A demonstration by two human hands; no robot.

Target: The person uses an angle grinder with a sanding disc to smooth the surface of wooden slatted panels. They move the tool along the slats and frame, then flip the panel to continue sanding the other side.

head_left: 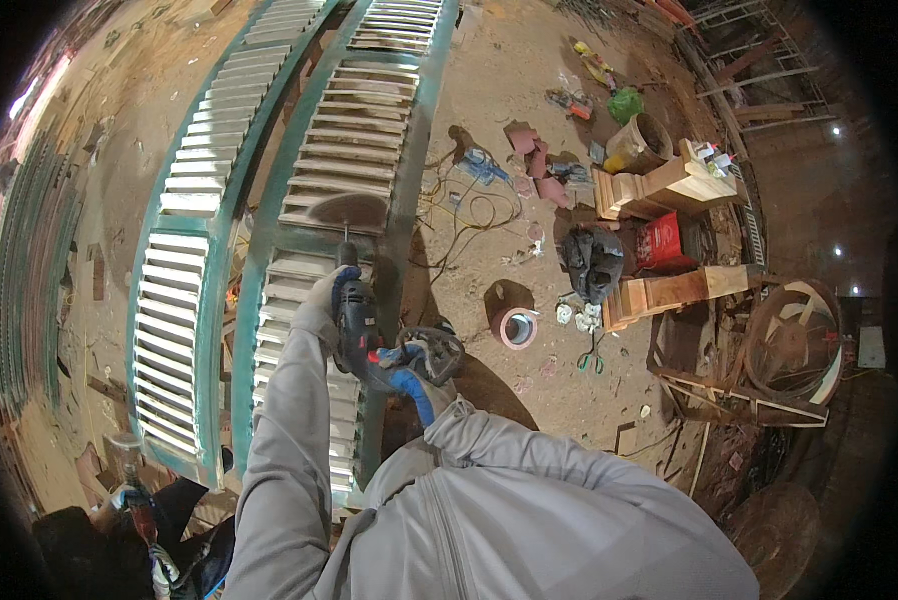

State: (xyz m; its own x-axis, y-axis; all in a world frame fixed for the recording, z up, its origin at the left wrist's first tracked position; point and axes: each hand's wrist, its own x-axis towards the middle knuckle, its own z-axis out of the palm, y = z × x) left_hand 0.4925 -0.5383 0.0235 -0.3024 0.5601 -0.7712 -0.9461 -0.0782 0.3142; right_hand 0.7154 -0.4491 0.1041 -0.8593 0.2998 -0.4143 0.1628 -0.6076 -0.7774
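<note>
With both gloved hands I hold an electric drill (356, 325) with a round, brownish sanding disc (347, 212) on its front shaft. My left hand (321, 300) is closed round the front of the drill, near the chuck. At the rear, my right hand (424, 375) grips the handle, beside a coiled dark cord (439, 350). The disc is over the slats of a green-framed louvred shutter (256, 235), close to the crossbar; whether it touches them I cannot tell. Left of it lies a second louvred shutter (144, 250) with pale slats.
At lower left, another person's gloved hands (129, 497) hold a red power tool. To my right are a tape roll (518, 328), green-handled scissors (591, 362), a black bag (593, 262), wooden posts (674, 292), a bucket (641, 145) and a loose yellow cable (479, 225).
</note>
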